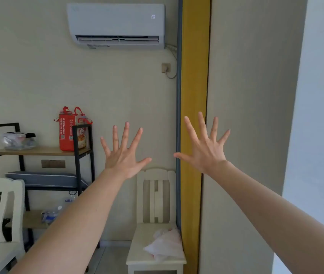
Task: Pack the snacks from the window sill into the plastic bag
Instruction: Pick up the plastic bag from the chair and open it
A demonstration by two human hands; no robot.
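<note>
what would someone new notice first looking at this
Two bare hands are held up mid-frame with fingers spread wide, the left hand and right hand, both holding nothing. Behind them a bright yellow vertical curtain strip runs top to bottom, with a white wall-mounted air conditioner above left. A red fabric tote bag stands on the black metal shelf at left, and a crumpled pale pink plastic bag lies on the cream wooden chair below.
</note>
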